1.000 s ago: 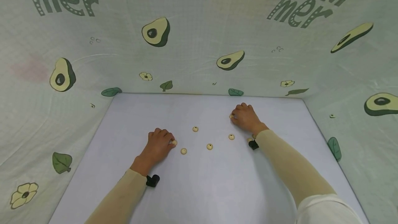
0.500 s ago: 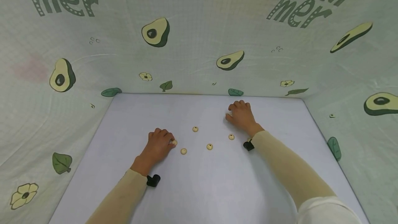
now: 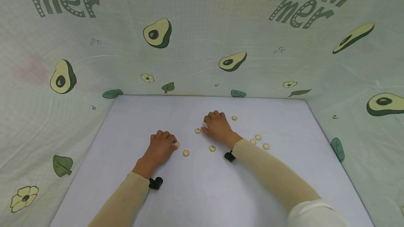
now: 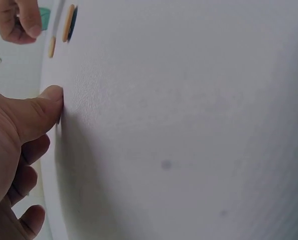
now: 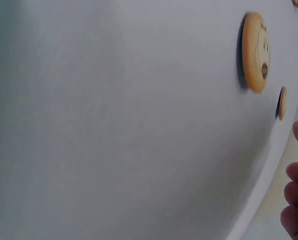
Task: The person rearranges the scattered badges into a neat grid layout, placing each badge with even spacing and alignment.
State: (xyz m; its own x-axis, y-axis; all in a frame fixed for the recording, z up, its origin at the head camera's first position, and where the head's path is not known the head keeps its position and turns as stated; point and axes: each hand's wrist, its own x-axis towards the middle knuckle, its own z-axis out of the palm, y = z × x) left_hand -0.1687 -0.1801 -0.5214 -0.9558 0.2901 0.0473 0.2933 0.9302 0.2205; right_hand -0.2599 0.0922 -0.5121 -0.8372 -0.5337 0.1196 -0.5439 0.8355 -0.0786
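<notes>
In the head view my left hand (image 3: 160, 147) rests at the left of the group and pinches a small round wooden disc (image 3: 177, 144) between thumb and finger. The left wrist view shows only that disc's thin edge by the thumb. My right hand (image 3: 217, 127) is over the middle, thumb and fingers apart, with nothing between them. Just left of its thumb lies a wooden disc (image 3: 197, 131). One disc (image 5: 256, 52) in the right wrist view bears a drawn face with an open mouth; a smaller-looking disc (image 5: 282, 103) lies beyond it, near the right fingertips.
Other discs lie on the white table (image 3: 189, 192): a front-left disc (image 3: 186, 153), a centre disc (image 3: 212, 148), a back disc (image 3: 234, 118), and a cluster including a right-hand disc (image 3: 266, 146). An avocado-print cloth (image 3: 189, 45) stands behind and at both sides.
My right hand has let go of the back disc and moved left towards the middle, uncovering the discs at the right. Its wrist now covers another disc. The left hand stays put.
</notes>
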